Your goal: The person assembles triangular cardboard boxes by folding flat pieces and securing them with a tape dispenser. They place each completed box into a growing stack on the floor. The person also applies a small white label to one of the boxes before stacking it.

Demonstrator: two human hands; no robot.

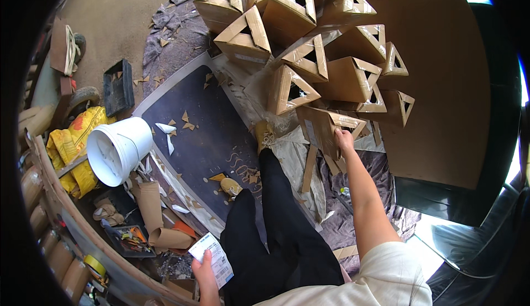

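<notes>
My left hand (205, 277), low in the view, is closed on a white printed label sheet (212, 259), the thumb lying across its face. Stretched forward, my right hand (345, 141) grips the top edge of a triangular cardboard box (318, 129), the nearest of a standing group. Clear tape crosses its end, around a dark triangular opening. Behind it several more triangular cardboard boxes (298, 60) stand on end, close together, with similar taped openings.
A white bucket (128, 140) stands left, by a yellow bag (83, 146) and a black tray (117, 88). Cardboard scraps (187, 121) litter the dark mat (204, 140). A large brown panel (436, 85) rises at right. A tool bin (132, 237) sits lower left.
</notes>
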